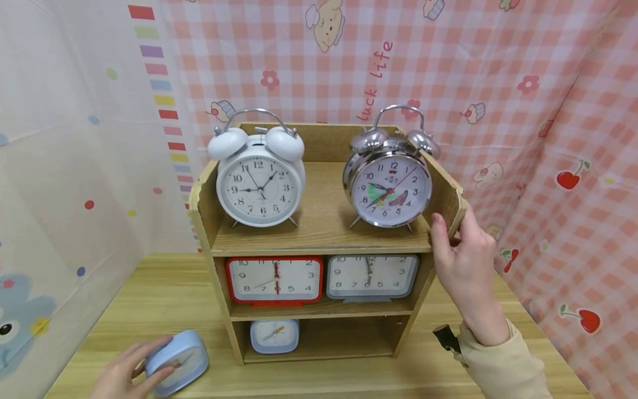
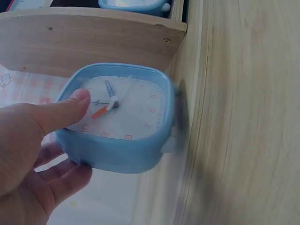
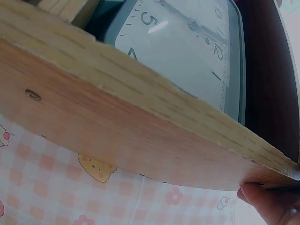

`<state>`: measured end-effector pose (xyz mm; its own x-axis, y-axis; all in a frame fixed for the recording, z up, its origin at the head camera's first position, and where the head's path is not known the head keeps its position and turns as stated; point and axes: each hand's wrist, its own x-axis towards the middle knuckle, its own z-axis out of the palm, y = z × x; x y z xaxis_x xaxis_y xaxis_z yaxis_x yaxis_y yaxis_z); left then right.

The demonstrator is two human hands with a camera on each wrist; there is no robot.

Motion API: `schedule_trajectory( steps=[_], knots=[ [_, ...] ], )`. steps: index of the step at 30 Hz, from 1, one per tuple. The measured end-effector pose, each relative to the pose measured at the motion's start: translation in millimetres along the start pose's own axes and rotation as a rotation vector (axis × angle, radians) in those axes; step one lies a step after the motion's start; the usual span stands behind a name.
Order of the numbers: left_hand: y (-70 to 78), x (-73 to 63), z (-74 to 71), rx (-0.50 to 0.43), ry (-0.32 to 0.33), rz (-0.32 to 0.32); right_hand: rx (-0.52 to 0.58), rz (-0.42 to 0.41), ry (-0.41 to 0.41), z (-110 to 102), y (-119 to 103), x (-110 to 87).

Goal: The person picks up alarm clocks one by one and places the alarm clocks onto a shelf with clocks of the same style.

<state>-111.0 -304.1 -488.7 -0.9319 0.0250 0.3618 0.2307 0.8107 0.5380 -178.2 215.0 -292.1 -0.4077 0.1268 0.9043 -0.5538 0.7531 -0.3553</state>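
My left hand [image 1: 130, 367] grips a small light-blue alarm clock [image 2: 115, 147] at the front left of the shelf, thumb over its face and fingers behind it. At the upper right side panel of the wooden shelf [image 1: 319, 247], my right hand [image 1: 466, 266] holds the edge, thumb toward the inside. A white twin-bell clock [image 1: 260, 188] and a silver twin-bell clock [image 1: 391, 191] stand on top. The middle level carries a red-framed clock [image 1: 274, 280] and a grey-framed clock [image 1: 372, 277]. Another small blue clock [image 1: 274, 336] sits at the lower level's left.
The shelf stands on a wood-grain table [image 1: 164, 293]. Behind it hangs a pink checked cloth [image 1: 448, 66], which continues down the right side. A whitish cloth with coloured dots [image 1: 65, 138] covers the left side.
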Motion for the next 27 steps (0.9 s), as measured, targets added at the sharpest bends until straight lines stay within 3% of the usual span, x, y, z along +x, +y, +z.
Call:
schedule_trajectory(
  steps=[1,8,15,20,27],
  knots=[
    [1.4,-0.7,1.5,-0.008,0.031,0.025,0.001,0.001,0.001,0.2,0.0,0.0],
    [19.9,-5.4,4.8,-0.012,0.094,0.083,0.008,0.005,-0.001,0.2,0.0,-0.2],
    [45.0,-9.9,12.3,-0.083,0.219,0.298,0.017,0.006,-0.009,0.4,-0.4,-0.1],
    [65.9,-10.5,18.2,-0.047,0.246,0.351,0.020,0.007,-0.008,0.0,0.0,0.1],
    [87.8,-10.0,31.7,-0.028,0.215,0.431,0.009,0.008,-0.010,-0.3,0.4,-1.1]
  ],
)
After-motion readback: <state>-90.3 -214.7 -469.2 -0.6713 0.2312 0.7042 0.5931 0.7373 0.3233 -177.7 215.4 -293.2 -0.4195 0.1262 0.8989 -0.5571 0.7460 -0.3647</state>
